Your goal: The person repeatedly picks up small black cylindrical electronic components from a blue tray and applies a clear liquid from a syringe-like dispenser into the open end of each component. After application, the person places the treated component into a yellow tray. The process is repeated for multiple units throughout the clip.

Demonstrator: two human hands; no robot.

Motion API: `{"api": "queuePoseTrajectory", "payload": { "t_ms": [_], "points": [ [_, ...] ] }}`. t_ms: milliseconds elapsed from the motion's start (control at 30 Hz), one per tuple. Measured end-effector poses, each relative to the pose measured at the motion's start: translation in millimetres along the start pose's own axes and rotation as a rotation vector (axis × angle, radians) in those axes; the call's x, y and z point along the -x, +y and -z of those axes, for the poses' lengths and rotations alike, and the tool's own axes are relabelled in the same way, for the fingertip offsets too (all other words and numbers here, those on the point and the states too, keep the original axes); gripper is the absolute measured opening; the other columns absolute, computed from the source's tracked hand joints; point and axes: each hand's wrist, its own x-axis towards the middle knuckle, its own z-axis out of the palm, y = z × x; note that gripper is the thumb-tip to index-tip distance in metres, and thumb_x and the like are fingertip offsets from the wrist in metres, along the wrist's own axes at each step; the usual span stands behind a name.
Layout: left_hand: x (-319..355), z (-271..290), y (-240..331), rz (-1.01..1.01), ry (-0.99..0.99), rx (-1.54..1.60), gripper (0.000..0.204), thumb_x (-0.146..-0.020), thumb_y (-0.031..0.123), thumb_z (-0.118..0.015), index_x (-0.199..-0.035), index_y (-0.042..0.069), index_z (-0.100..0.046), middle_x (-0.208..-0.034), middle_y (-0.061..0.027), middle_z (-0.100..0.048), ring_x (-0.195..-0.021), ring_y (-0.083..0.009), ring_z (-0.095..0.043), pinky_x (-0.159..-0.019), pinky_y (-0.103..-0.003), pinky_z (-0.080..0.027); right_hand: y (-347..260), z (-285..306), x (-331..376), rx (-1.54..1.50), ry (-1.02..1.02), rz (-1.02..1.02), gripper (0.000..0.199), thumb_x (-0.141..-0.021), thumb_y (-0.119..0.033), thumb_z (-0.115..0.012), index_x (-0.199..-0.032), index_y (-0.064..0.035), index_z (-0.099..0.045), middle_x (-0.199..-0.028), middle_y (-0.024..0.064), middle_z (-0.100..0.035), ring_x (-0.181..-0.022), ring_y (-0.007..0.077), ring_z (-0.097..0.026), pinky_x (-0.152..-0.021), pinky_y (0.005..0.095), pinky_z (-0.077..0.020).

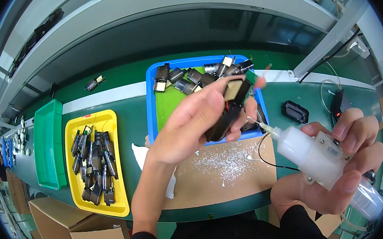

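Above the blue plastic tray (151, 100), centre of the green table (132, 120), left hand (192, 124) grip closed on a small black motor with brass end (227, 109). Long axis runs near-left to far-right, brass end far. Looks stiff, light, smooth; best held by its sides. Right hand (341, 165) grip closed around a white needle-tipped glue dispenser (310, 152), tip pointing left at the motor.

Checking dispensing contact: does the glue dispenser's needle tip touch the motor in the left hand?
Cannot tell. In the head view the needle ends right beside the motor, no clear gap or contact.
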Motion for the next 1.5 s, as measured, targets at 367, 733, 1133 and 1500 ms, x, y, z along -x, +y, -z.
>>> {"api": "queuePoseTrajectory", "payload": {
  "t_ms": [367, 733, 1133, 1500],
  "points": [
    [6.9, -1.6, 3.6, 0.079, 0.042, -0.043, 0.094, -0.067, 0.065, -0.062, -0.112, -0.015, -0.045, -0.080, -0.0140, -0.054, -0.074, -0.0167, -0.053, -0.053, -0.022, -0.042, -3.6, -17.3, 5.0, -0.033, 0.028, -0.066, 0.027, -0.080, -0.028, -0.060, -0.073, -0.0132, -0.040, -0.087, 0.0052, -0.035, -0.086, 0.0189, -0.039, -0.063, 0.0392, -0.0547],
    [9.4, -2.6, -3.5, -0.062, 0.044, -0.058, 0.083, -0.072, 0.059, -0.062, -0.107, -0.014, -0.047, -0.077, -0.0117, -0.052, -0.071, -0.0173, -0.051, -0.059, -0.028, -0.040, -0.9, -17.0, 7.8, -0.061, 0.033, -0.049, 0.027, -0.079, -0.028, -0.061, -0.072, -0.0134, -0.040, -0.087, 0.0049, -0.035, -0.085, 0.0176, -0.039, -0.064, 0.0362, -0.0570],
    [9.2, -1.1, -2.8, -0.135, 0.031, -0.115, 0.078, -0.073, 0.057, -0.063, -0.105, -0.012, -0.049, -0.075, -0.0117, -0.054, -0.070, -0.0165, -0.054, -0.061, -0.027, -0.043, -4.8, -22.8, 9.2, -0.009, 0.018, -0.056, 0.029, -0.081, -0.031, -0.062, -0.074, -0.0133, -0.039, -0.087, 0.0045, -0.035, -0.085, 0.0171, -0.038, -0.065, 0.0352, -0.0563],
    [8.8, 2.4, 1.2, -0.155, -0.061, -0.019, 0.066, -0.072, 0.043, -0.071, -0.103, -0.011, -0.048, -0.077, -0.0146, -0.054, -0.068, -0.0175, -0.053, -0.060, -0.028, -0.043, -7.8, -10.7, 13.3, 0.042, -0.155, 0.001, 0.028, -0.085, -0.032, -0.057, -0.079, -0.0085, -0.042, -0.092, 0.0070, -0.034, -0.084, 0.0177, -0.036, -0.065, 0.0360, -0.0569]
  ]
}}
